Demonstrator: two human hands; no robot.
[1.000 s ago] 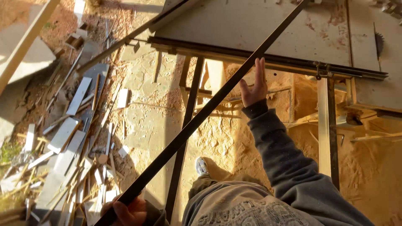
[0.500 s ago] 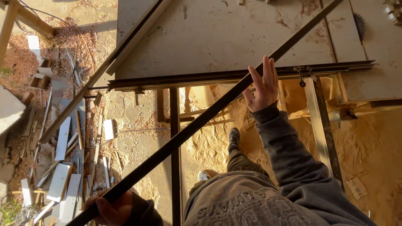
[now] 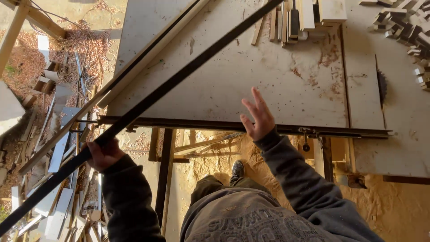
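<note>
over the saw table (image 3: 268, 80), left hand (image 3: 104, 154) grips a dark strip (image 3: 179, 78), right hand (image 3: 257, 117) open, empty

Left hand (image 3: 104, 153) clenched, right hand (image 3: 257, 117) splayed.

Left grip (image 3: 104, 154) closed around long dark strip (image 3: 179, 78), which runs diagonally over the pale surface (image 3: 251, 80). Right grip (image 3: 256, 117) open, fingers spread, above the surface's near edge, clear of the strip. Saw blade (image 3: 381, 86) protrudes at right. Offcuts (image 3: 58, 152) litter the floor left.
</note>
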